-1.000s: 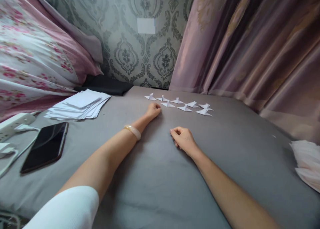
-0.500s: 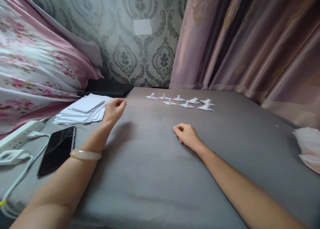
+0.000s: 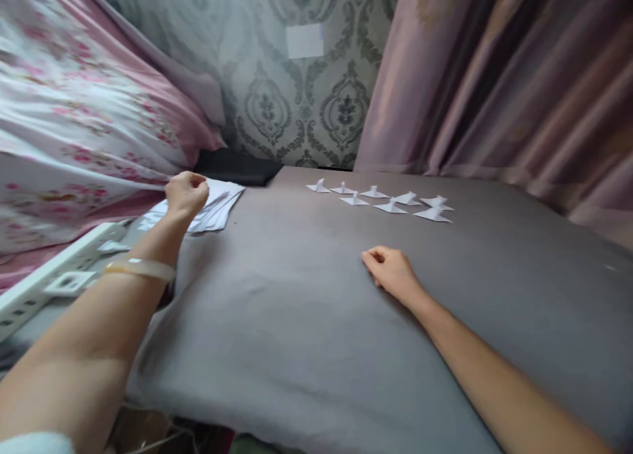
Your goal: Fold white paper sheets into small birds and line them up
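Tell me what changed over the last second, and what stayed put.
The left hand swung left, away from the folded paper shapes, across the grey sheet to the stack of white paper, where it now rests curled on top; whether it grips a sheet cannot be told. The view swung too, and the arm now covers the phone. The right hand stayed loosely curled on the sheet, and the folded shapes kept their rows.

left hand (image 3: 185,191) curled, arm outstretched, right hand (image 3: 393,272) loosely fisted

Soft, dim indoor light; motion blur and wide-angle stretch at edges.
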Demonstrator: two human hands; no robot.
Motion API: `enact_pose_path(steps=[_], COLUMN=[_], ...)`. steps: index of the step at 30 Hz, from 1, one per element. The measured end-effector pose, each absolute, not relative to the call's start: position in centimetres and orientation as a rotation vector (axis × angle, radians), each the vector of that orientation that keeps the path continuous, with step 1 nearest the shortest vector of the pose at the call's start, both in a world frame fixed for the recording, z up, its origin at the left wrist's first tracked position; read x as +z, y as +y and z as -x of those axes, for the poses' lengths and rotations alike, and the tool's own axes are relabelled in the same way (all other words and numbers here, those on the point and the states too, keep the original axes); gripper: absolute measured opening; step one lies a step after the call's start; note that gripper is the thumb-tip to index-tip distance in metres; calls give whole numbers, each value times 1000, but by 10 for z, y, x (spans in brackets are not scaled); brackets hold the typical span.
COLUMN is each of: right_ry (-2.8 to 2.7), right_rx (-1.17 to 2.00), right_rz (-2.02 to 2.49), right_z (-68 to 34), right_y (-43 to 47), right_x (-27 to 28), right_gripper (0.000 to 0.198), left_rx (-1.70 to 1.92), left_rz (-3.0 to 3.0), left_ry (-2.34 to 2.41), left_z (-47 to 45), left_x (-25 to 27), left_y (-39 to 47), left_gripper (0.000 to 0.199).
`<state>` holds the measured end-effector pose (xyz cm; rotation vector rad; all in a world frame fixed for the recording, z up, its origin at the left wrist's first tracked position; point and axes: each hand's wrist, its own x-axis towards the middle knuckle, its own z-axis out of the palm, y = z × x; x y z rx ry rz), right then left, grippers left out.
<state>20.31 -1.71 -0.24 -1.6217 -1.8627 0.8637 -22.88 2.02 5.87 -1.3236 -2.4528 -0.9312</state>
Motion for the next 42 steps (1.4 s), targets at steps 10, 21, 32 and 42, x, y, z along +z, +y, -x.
enact_pose_path(steps=[10, 21, 32, 42], right_ry=[-1901, -1911, -1887, -1909], right_rx=[843, 820, 838, 811], right_rz=[1654, 1682, 1676, 1670], right_z=[-205, -205, -205, -205], right_y=[-11, -10, -11, -11], right_x=[-4, -6, -4, -4], right_gripper=[35, 36, 33, 35], left_rx=[-682, -669, -744, -1073], left_rz=[1402, 1570, 1508, 1507], left_ry=[-2667, -2835, -2911, -2755], left_z=[292, 292, 296, 306], left_x=[60, 51, 44, 36], left_y=[6, 19, 20, 28], left_gripper=[36, 78, 72, 51])
